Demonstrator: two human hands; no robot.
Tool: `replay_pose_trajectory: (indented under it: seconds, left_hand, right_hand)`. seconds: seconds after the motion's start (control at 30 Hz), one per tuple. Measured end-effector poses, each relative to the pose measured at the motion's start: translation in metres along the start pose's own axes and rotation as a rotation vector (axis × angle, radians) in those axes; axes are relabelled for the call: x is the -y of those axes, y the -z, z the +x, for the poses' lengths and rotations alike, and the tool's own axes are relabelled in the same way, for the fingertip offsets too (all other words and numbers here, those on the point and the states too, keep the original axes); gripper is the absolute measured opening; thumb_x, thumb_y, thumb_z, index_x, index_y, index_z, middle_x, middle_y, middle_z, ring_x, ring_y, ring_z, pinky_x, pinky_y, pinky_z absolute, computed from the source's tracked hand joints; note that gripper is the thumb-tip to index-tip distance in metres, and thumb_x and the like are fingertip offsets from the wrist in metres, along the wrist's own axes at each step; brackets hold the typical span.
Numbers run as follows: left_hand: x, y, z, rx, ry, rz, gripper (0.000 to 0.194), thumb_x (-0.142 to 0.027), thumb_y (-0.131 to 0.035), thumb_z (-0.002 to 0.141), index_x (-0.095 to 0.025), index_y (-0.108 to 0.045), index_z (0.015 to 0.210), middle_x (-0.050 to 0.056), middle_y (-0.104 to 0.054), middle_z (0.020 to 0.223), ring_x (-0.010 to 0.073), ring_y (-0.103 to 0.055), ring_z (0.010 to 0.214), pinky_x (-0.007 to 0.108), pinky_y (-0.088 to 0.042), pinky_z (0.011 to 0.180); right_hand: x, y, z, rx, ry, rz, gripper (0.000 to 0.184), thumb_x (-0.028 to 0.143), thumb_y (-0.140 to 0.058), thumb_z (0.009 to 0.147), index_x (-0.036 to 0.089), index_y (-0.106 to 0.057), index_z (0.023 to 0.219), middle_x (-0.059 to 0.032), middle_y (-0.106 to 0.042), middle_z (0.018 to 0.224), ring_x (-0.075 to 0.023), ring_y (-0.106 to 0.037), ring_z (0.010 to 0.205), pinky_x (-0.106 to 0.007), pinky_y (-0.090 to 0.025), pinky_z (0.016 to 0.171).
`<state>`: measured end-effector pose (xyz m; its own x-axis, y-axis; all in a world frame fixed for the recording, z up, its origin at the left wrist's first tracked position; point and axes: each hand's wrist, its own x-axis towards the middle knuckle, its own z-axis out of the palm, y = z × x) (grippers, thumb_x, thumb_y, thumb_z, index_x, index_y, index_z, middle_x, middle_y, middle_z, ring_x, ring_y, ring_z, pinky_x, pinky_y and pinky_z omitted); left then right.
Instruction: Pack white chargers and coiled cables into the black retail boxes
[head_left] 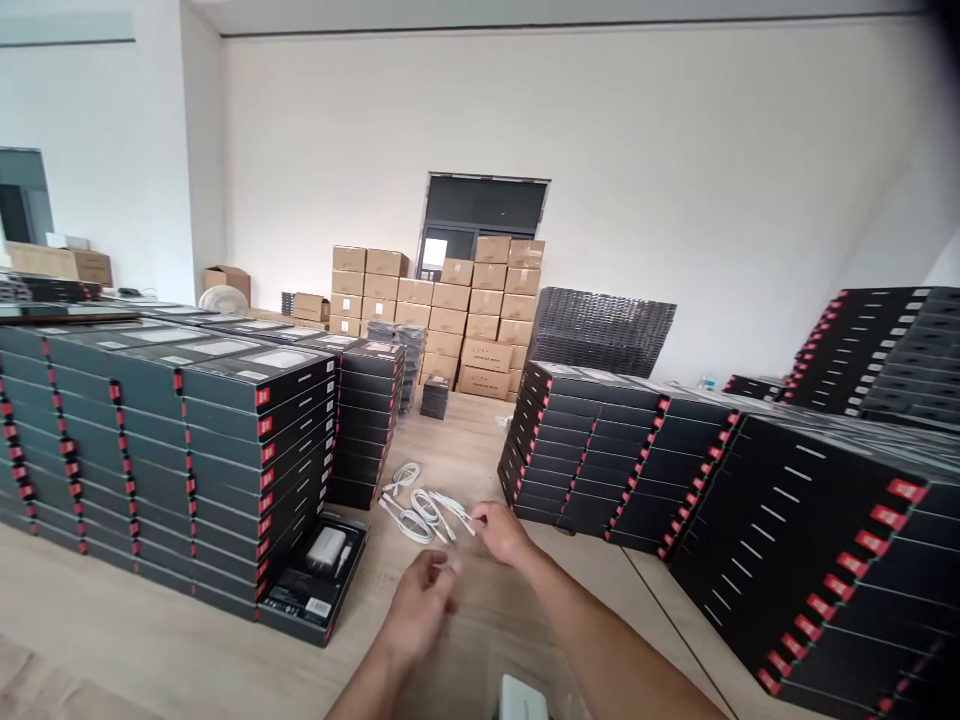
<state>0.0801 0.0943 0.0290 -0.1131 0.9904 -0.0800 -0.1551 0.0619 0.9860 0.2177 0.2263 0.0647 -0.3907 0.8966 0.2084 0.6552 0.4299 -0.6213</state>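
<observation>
Several white charging cables (424, 512) lie loosely coiled on the wooden tabletop (480, 620). My right hand (501, 532) is at their right side, thumb and finger pinched on the end of one cable. Just in front of the cables hovers my left hand (424, 602), its curled fingers blurred, so whether they hold anything is unclear. To its left, a flat black box (300, 600) lies at the foot of a stack, a white power adapter (327, 548) set in its top. At the bottom edge, a white block (523, 698) like an adapter is partly cut off.
Tall stacks of black boxes (225, 420) stand on the left. More black box stacks (592, 450) line the right, close to my right forearm. Brown cartons (450, 310) are piled at the far wall, beside a stack of dark trays (600, 325).
</observation>
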Motion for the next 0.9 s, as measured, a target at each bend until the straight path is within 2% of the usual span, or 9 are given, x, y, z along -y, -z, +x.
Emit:
replay_pose_trajectory:
  seconds: [0.1, 0.2, 0.33, 0.43, 0.47, 0.53, 0.63, 0.77, 0.9]
  left_hand:
    - [-0.007, 0.006, 0.005, -0.112, 0.074, -0.144, 0.072, -0.071, -0.046, 0.077, -0.018, -0.043, 0.126, 0.012, -0.061, 0.109, 0.0167, -0.063, 0.069, 0.022, -0.035, 0.044]
    - [-0.018, 0.006, 0.0, -0.054, 0.088, -0.288, 0.07, -0.074, -0.038, 0.079, -0.021, -0.045, 0.124, 0.012, -0.063, 0.111, 0.0153, -0.065, 0.068, 0.019, -0.032, 0.04]
    - [-0.033, -0.002, -0.019, 0.152, -0.027, -0.378, 0.053, -0.059, -0.066, 0.072, -0.016, -0.059, 0.102, 0.004, -0.065, 0.082, 0.0092, -0.056, 0.052, 0.018, -0.024, 0.036]
    - [-0.042, -0.007, -0.031, 0.155, -0.171, -0.359, 0.045, -0.048, -0.073, 0.071, -0.018, -0.059, 0.101, 0.0, -0.063, 0.081, 0.0087, -0.056, 0.058, 0.018, -0.032, 0.043]
    - [-0.044, -0.008, -0.034, 0.137, -0.229, -0.34, 0.043, -0.047, -0.071, 0.073, -0.018, -0.059, 0.103, 0.001, -0.064, 0.084, 0.0092, -0.056, 0.062, 0.018, -0.035, 0.046]
    - [-0.047, -0.007, -0.038, 0.098, -0.328, -0.276, 0.037, -0.045, -0.067, 0.079, -0.02, -0.057, 0.105, 0.001, -0.065, 0.09, 0.0097, -0.056, 0.067, 0.02, -0.039, 0.053]
    - [-0.047, -0.007, -0.042, 0.11, -0.378, -0.195, 0.033, -0.041, -0.063, 0.084, -0.021, -0.056, 0.108, 0.002, -0.066, 0.094, 0.0112, -0.057, 0.072, 0.021, -0.042, 0.058]
    - [-0.045, -0.008, -0.042, 0.176, -0.381, -0.215, 0.032, -0.038, -0.062, 0.084, -0.021, -0.055, 0.111, 0.005, -0.067, 0.099, 0.0173, -0.062, 0.085, 0.025, -0.048, 0.063]
    - [-0.043, -0.006, -0.039, 0.222, -0.29, -0.206, 0.024, -0.035, -0.065, 0.082, -0.018, -0.062, 0.099, 0.009, -0.066, 0.106, 0.022, -0.065, 0.091, 0.027, -0.051, 0.064]
  right_hand:
    - [0.008, 0.024, -0.026, -0.001, 0.09, -0.001, 0.021, 0.029, -0.056, 0.089, 0.02, -0.068, 0.074, -0.0018, -0.066, 0.068, -0.0194, -0.063, 0.069, -0.032, -0.048, 0.07]
    - [0.026, 0.053, -0.067, 0.001, 0.197, -0.006, 0.019, 0.033, -0.055, 0.088, 0.026, -0.072, 0.084, -0.004, -0.07, 0.087, -0.0222, -0.064, 0.085, -0.033, -0.046, 0.08]
    - [0.055, 0.069, -0.104, -0.125, 0.331, 0.073, 0.017, 0.032, -0.058, 0.086, 0.03, -0.073, 0.092, -0.0045, -0.071, 0.098, -0.0225, -0.063, 0.089, -0.035, -0.046, 0.085]
    - [0.069, 0.071, -0.108, -0.353, 0.153, 0.296, 0.025, 0.033, -0.068, 0.077, 0.027, -0.071, 0.101, -0.0057, -0.07, 0.102, -0.0223, -0.065, 0.087, -0.034, -0.051, 0.075]
    - [0.072, 0.07, -0.108, -0.353, 0.059, 0.389, 0.032, 0.035, -0.07, 0.075, 0.025, -0.069, 0.105, -0.0067, -0.069, 0.102, -0.0221, -0.065, 0.084, -0.031, -0.051, 0.066]
    - [0.076, 0.067, -0.106, -0.2, -0.063, 0.555, 0.039, 0.043, -0.069, 0.076, 0.021, -0.068, 0.108, -0.0082, -0.07, 0.099, -0.0208, -0.065, 0.076, -0.025, -0.044, 0.05]
    - [0.081, 0.06, -0.104, 0.008, -0.03, 0.654, 0.035, 0.047, -0.066, 0.079, 0.017, -0.072, 0.095, -0.0057, -0.07, 0.08, -0.0174, -0.062, 0.067, -0.021, -0.037, 0.044]
    - [0.084, 0.051, -0.101, -0.04, 0.058, 0.708, 0.031, 0.046, -0.064, 0.08, 0.016, -0.072, 0.08, -0.0026, -0.066, 0.068, -0.0151, -0.058, 0.063, -0.021, -0.04, 0.047]
    - [0.082, 0.045, -0.096, -0.137, 0.055, 0.77, 0.029, 0.046, -0.066, 0.078, 0.017, -0.071, 0.076, -0.0032, -0.067, 0.068, -0.0162, -0.06, 0.064, -0.022, -0.043, 0.048]
